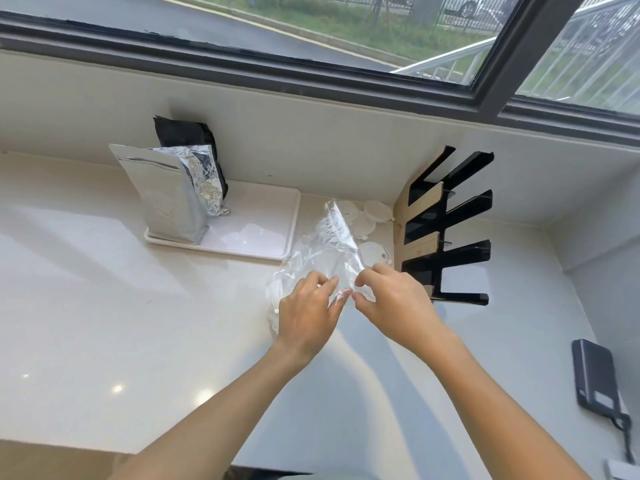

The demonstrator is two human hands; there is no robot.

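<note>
A clear, crinkled plastic bag (329, 251) stands up from the white counter (104, 306) in the middle of the head view. My left hand (306, 310) pinches its lower edge from the left. My right hand (391, 299) pinches the same edge from the right, and the fingertips of both hands nearly meet. Part of the bag lies flat under my left hand.
A white tray (263, 216) behind the bag holds a silver pouch (169, 199), a foil bag (206, 181) and a black bag (187, 133). Several white lids (372, 211) lie beside a black-and-wood rack (443, 230). A dark power bank (594, 375) lies at the right.
</note>
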